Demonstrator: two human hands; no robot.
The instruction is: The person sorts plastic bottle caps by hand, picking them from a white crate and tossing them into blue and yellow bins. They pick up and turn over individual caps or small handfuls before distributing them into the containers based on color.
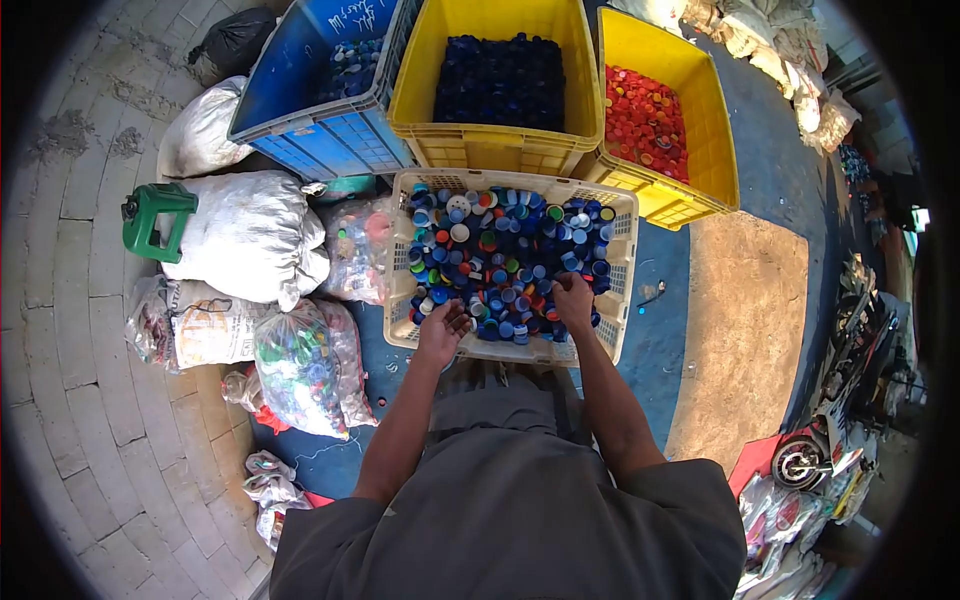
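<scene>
A cream plastic crate [627, 270] full of mixed bottle caps [500, 250], mostly blue with some white, orange and green, lies in front of me. Over its near left part is my left hand [443, 328], palm turned up and fingers apart, with nothing visible in it. My right hand [573, 302] is over the near right part of the caps. Its fingers are pressed together and point down; whatever they hold, if anything, is hidden.
Behind the crate stand a blue bin [345, 140] with caps, a yellow bin [500, 148] of dark blue caps and a yellow bin [720, 150] of red caps. Sacks [240, 230] and a green container [160, 222] are left. Cardboard [745, 330] and a motorcycle [815, 450] are right.
</scene>
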